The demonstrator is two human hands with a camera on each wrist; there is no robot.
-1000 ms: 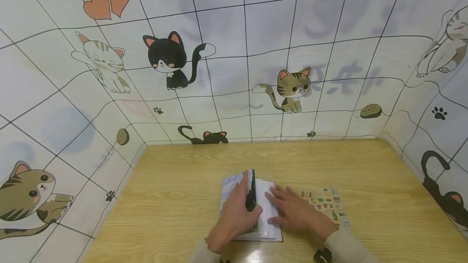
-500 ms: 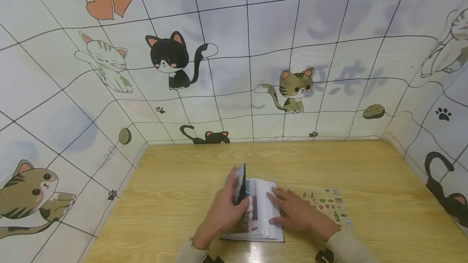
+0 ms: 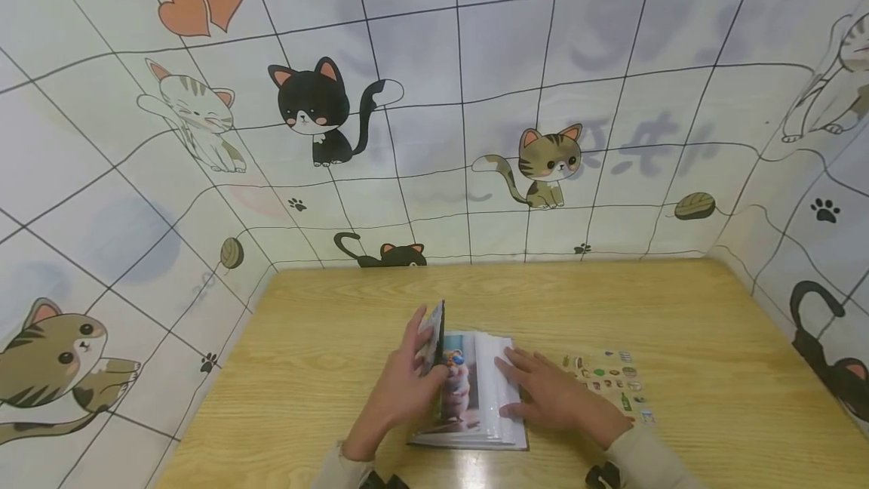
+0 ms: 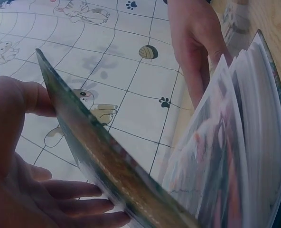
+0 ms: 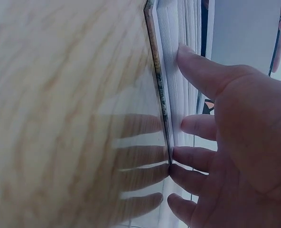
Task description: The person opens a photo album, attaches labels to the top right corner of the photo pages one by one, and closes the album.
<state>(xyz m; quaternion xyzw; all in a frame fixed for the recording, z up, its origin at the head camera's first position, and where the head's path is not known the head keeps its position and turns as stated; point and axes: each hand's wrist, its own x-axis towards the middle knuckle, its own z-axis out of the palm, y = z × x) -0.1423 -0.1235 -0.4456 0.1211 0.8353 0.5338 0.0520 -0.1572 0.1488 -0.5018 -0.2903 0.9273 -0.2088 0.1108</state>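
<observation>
A photo album [image 3: 498, 398] lies on the table, partly opened, with a photo [image 3: 460, 395] of a furry animal showing on the page beside a stack of white sleeves. My left hand [image 3: 407, 383] holds the raised front cover [image 4: 102, 142] between thumb and fingers, the cover standing nearly upright. On the right edge of the album rests my right hand [image 3: 550, 391]. In the right wrist view its thumb [image 5: 197, 66] touches the page edges, and its fingers reach along the side of the album. The inner face of the cover is mostly hidden in the head view.
A sheet of small colourful stickers [image 3: 614, 383] lies right of the album, partly under the right forearm. The wooden table [image 3: 326, 323] meets walls [image 3: 421, 134] covered with a cat-patterned, grid-lined sheet.
My left hand has swung the cover leftward, from leaning over the pages to nearly upright, uncovering the animal photo. The right hand has stayed on the album's right edge.
</observation>
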